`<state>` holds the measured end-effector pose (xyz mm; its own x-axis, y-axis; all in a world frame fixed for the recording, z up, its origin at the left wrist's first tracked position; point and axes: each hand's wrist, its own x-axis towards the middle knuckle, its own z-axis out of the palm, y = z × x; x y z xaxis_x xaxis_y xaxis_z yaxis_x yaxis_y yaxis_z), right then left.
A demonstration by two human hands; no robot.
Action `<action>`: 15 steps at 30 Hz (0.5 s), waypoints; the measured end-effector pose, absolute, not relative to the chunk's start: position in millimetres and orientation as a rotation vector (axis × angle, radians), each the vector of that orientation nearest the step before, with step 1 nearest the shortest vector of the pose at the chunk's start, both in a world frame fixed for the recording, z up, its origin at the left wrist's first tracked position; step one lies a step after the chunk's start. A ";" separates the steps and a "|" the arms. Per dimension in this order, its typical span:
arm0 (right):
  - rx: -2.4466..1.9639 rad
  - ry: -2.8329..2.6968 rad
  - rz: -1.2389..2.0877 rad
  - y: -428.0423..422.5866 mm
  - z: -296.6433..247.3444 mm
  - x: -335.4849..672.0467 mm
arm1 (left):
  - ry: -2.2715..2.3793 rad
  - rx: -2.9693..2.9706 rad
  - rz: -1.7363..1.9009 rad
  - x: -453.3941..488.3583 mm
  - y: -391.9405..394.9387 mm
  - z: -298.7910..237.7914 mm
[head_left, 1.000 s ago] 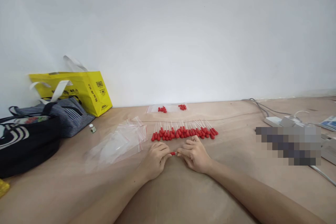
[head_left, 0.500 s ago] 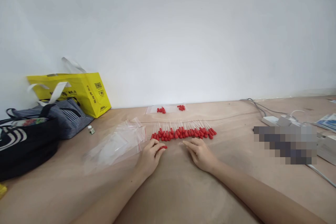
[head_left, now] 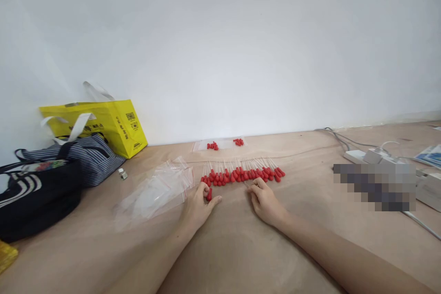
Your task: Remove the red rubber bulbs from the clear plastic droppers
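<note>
My left hand is closed around a small red rubber bulb, which stands up beside the index finger with the thumb a little apart from it. My right hand pinches a thin clear tube whose tip points left; most of it is hidden by the fingers. Just beyond both hands lies a row of droppers, their red bulbs toward me and clear tubes pointing to the wall. Clear zip bags are piled left of the row.
Against the wall lies a clear bag with two groups of red bulbs on it. A yellow bag, a striped bag and a black bag stand left, near a small bottle. A white power strip with cables lies right.
The red bulb in my left hand has turned from lying sideways to upright, and the thumb has moved off it. My right hand has shifted slightly right with the tube.
</note>
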<state>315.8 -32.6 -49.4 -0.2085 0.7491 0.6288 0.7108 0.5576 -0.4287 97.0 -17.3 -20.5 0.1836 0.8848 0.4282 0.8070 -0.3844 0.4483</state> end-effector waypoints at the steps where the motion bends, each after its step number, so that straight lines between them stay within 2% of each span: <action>1: -1.162 -1.957 0.067 -32.6 -49.3 313.9 | 1.668 2.315 0.977 97.2 -17.3 -20.5; 8: -1.198 -2.070 0.165 -40.8 -39.7 309.7 | 1.712 2.329 1.048 95.7 -20.1 -16.0; 11: -1.221 -2.110 0.189 -44.3 -36.0 310.1 | 1.663 2.548 1.123 96.3 -19.5 -10.5; 15: -1.190 -2.072 0.236 -43.3 -33.9 312.9 | 1.507 2.817 0.981 108.3 -10.0 -2.7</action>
